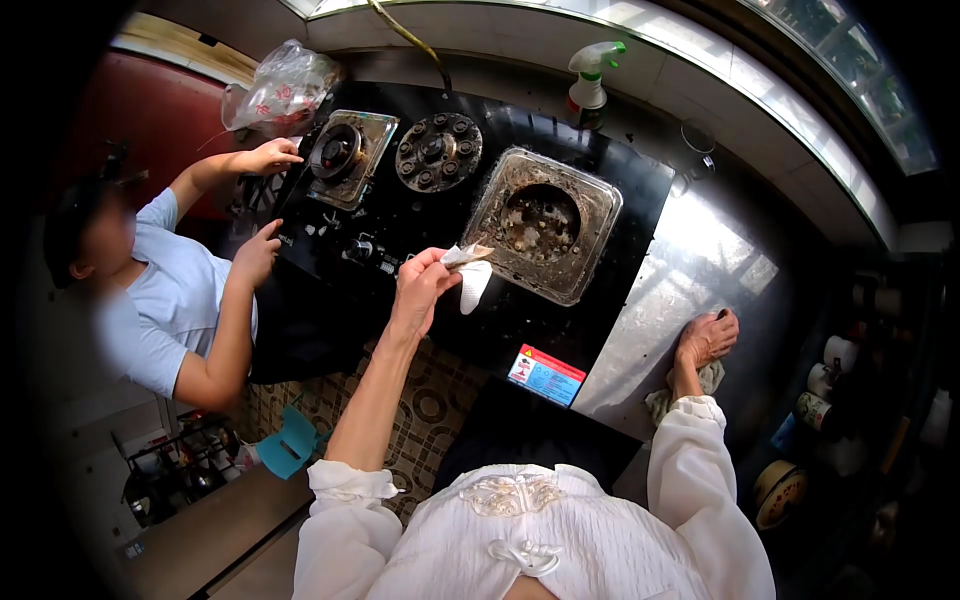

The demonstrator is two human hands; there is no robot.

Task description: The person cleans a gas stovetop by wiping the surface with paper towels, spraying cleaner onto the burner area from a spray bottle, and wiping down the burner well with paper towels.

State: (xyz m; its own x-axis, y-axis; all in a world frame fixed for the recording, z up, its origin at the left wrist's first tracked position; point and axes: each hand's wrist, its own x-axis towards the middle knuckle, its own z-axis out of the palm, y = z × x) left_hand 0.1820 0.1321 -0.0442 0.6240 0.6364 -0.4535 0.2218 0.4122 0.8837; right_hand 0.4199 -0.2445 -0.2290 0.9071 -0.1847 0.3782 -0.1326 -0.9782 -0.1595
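Note:
My left hand pinches a crumpled paper towel, stained brown along its upper part, just left of a greasy square burner tray. The tray has a round opening with brown, crusted grime inside. Over on the steel counter, my right hand is closed on a greyish rag, pressed against the surface. Part of the rag shows under my wrist; the rest is hidden.
A co-worker stands at the left, both hands near the second burner. A burner head lies on the black cooktop. Behind are a spray bottle, a plastic bag and a hose. Jars line the right.

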